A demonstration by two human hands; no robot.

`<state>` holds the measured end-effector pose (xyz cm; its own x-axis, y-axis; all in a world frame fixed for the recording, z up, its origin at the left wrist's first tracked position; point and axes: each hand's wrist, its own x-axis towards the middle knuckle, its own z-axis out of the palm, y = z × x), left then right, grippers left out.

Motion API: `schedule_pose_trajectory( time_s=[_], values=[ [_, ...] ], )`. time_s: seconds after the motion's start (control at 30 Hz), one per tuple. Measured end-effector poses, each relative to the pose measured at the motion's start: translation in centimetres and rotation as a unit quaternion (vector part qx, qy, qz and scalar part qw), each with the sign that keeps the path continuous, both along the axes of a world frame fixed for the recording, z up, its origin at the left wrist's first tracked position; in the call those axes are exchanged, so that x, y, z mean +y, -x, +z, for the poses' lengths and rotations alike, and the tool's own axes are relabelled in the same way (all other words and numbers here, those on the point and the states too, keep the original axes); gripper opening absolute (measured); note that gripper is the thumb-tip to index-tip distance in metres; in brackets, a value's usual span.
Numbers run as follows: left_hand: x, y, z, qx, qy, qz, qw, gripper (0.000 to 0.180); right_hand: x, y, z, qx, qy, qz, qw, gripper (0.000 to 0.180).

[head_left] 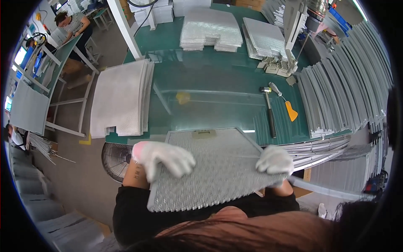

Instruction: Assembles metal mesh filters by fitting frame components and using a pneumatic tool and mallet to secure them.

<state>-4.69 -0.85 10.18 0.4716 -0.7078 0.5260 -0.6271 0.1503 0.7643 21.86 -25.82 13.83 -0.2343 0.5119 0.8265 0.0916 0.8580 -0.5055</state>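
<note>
A grey mesh filter panel (210, 168) is tilted up over the near edge of the table, close to my body. It has a thin metal frame along its far and side edges, and a small beige tab sits in the far edge. My left hand (166, 159), in a white glove with a pink cuff, rests over the panel's left part with fingers spread. At the right edge my gloved right hand (275, 161) is closed around the frame, its thumb side on top. The undersides of the hands are hidden.
On the green table (201, 75) lie a hammer (270, 111) and an orange-bladed scraper (289, 110). Silvery mesh sheets (121, 96) are stacked left, more mesh stacks (212, 27) behind. Framed panels (340, 92) stand right, beside a press arm (294, 33). A floor fan (115, 159) stands lower left.
</note>
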Motion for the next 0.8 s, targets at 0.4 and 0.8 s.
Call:
schedule_pose_trajectory(
  time_s=[0.4, 0.8],
  values=[
    [-0.7, -1.4, -4.7, 0.163, -0.323, 0.463, 0.809, 0.049, -3.3, 1.6, -3.5, 0.095, 0.012, -0.081, 0.992, 0.037],
    [-1.9, 1.8, 4.5, -0.223, 0.177, 0.677, 0.679, 0.021, 7.1, -0.3, 1.3, 0.226, 0.132, -0.364, 0.894, 0.018]
  ],
)
